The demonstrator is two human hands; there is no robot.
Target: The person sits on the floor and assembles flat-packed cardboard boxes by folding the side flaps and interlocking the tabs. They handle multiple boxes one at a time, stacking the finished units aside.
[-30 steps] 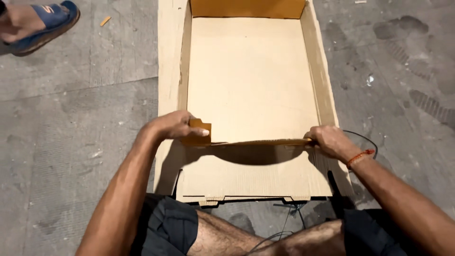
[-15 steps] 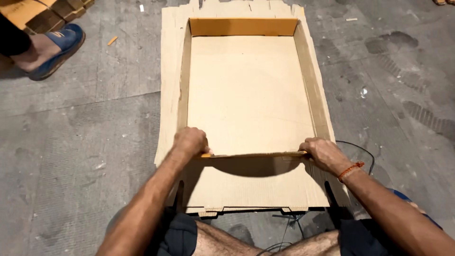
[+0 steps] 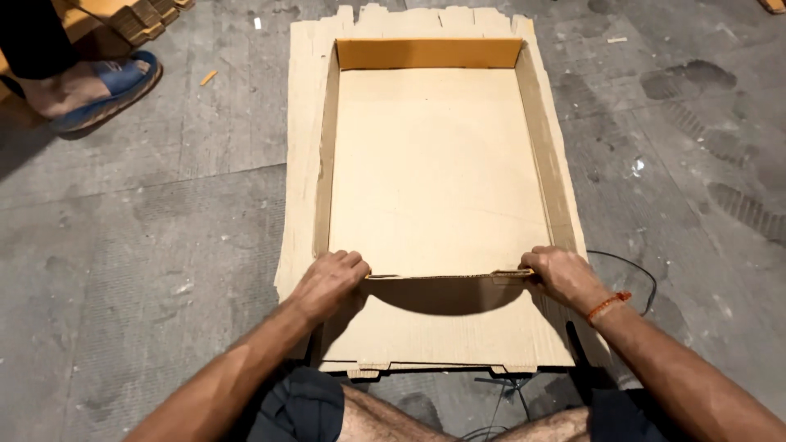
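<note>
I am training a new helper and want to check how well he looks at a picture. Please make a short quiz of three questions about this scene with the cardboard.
1. True or false: both hands grip the near wall of the cardboard tray.
2. Which thing is on the right hand's wrist? A) a watch B) an orange thread band C) a glove
3. Fill in: at the top left, another person's foot wears a blue ____.

Key
1. True: the left hand holds the wall's left end, the right hand its right end.
2. B
3. sandal
</note>
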